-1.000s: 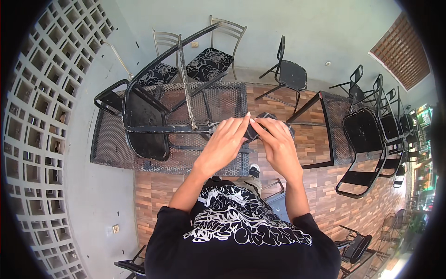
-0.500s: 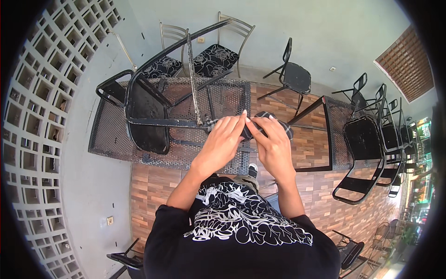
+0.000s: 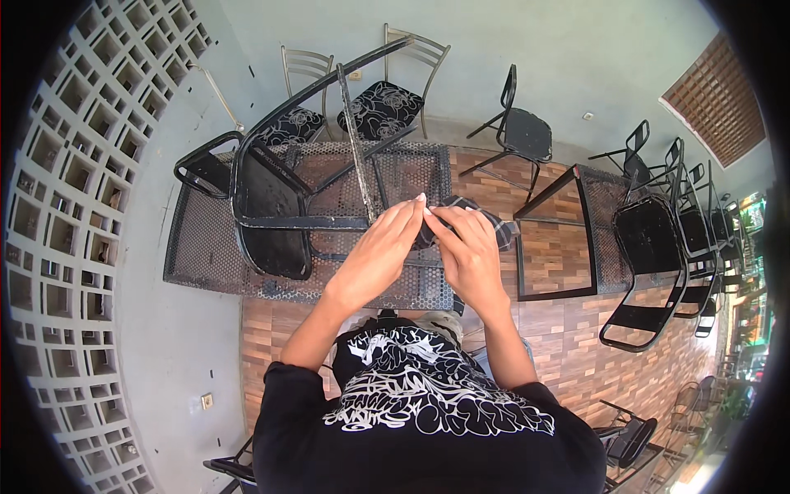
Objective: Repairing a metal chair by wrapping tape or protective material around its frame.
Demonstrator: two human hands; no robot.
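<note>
My left hand [image 3: 380,249] and my right hand [image 3: 471,251] meet in front of me, thumbs and forefingers drawn together at the tips. Between and beneath them is a dark plaid cloth [image 3: 504,232], bunched, with a part sticking out beyond the right hand. Both hands look closed on it, though most of the gripping fingers are hidden underneath. Just left of my left hand is a worn black metal chair [image 3: 276,216], tipped over on a perforated metal table [image 3: 210,257]. One bar of its frame ends close behind that hand.
Another table frame [image 3: 594,247] stands to the right, with several black chairs [image 3: 650,239] around it. Two chairs with patterned seats [image 3: 380,109] are against the far wall, and a black chair [image 3: 527,134] stands right of them. A pierced block wall [image 3: 78,177] runs along the left.
Both hands have shifted slightly left, still together at the fingertips. The view has moved a little, so the tipped chair and table appear farther right.
</note>
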